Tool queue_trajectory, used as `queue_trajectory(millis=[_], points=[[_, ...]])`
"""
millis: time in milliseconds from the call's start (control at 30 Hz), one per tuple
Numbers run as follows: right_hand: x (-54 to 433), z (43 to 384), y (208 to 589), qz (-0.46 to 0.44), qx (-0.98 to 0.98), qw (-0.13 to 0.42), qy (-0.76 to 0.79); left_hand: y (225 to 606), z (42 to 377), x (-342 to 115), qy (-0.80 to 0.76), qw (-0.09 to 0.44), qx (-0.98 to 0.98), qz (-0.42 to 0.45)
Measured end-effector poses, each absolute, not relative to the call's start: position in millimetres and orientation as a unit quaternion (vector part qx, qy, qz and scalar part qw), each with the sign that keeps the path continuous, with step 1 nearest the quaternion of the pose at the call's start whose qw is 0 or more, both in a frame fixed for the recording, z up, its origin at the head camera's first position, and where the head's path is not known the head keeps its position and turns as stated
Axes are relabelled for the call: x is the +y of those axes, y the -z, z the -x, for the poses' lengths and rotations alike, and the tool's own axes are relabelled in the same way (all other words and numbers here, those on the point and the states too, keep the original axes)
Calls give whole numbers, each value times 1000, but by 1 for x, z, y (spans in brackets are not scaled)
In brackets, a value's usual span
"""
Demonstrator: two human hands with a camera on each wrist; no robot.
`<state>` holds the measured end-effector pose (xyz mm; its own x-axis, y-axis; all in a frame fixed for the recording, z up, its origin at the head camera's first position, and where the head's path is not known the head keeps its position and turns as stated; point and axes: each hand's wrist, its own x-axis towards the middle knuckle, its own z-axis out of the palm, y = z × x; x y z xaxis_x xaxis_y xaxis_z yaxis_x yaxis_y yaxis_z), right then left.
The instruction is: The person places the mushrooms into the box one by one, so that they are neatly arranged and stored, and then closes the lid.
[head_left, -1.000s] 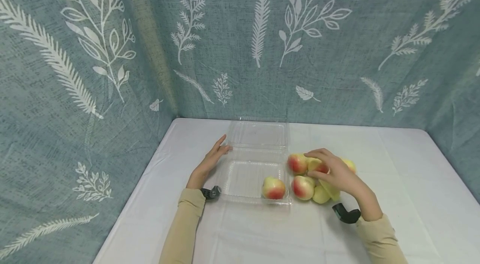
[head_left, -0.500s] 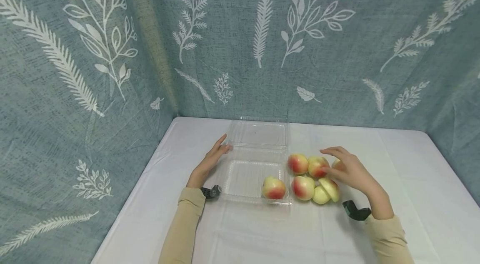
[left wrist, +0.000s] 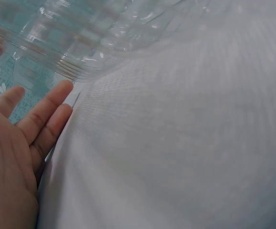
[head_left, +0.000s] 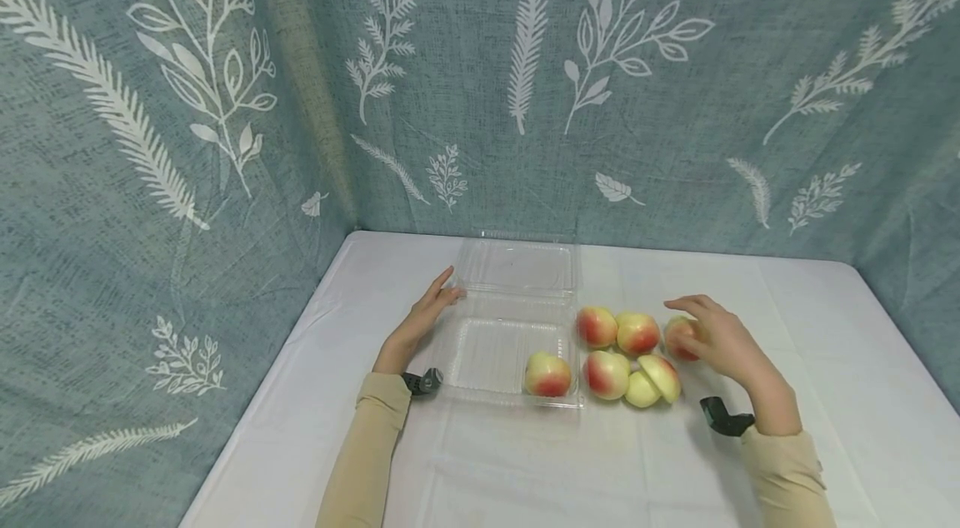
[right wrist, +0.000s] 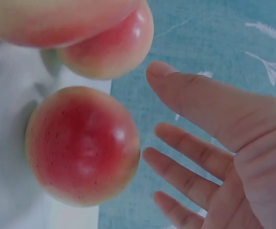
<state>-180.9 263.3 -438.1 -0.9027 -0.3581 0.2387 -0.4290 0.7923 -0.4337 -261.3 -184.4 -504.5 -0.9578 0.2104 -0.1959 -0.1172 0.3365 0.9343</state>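
Two beige sleeves [head_left: 358, 461] reach over the white-covered table [head_left: 540, 470], with black devices [head_left: 726, 418] at the wrists. Inside the clear plastic container [head_left: 487, 357], one red-and-yellow fruit [head_left: 547, 376] sits in the near right corner. Just outside that corner lie a whole fruit [head_left: 607, 375], a pale yellow piece [head_left: 642, 389] and a red-edged piece [head_left: 662, 379] tilted against it. Behind these, two rounded fruits [head_left: 637, 334] lie side by side, and slightly apart to their right is a single red fruit [right wrist: 83, 145]. The right hand [head_left: 723, 341] is at this one, its fingers relaxed and grasping nothing; I cannot tell whether they touch it. The left hand [head_left: 418, 326] is released too, fingers extended beside the container's left edge. Farther off, the clear lid [head_left: 517, 268] lies folded back, before a blue-green curtain [head_left: 457, 53] with white leaf prints
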Motion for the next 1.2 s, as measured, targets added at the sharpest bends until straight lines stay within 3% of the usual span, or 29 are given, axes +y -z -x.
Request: queue_trajectory(millis=[500,1200], points=[[281,180,447,-188,-945,20,-265,509,263,-185,-584,145,799,-10],[289,177,449,-187,-943,24,-275,507,263,-185,-565,131,814,-30]])
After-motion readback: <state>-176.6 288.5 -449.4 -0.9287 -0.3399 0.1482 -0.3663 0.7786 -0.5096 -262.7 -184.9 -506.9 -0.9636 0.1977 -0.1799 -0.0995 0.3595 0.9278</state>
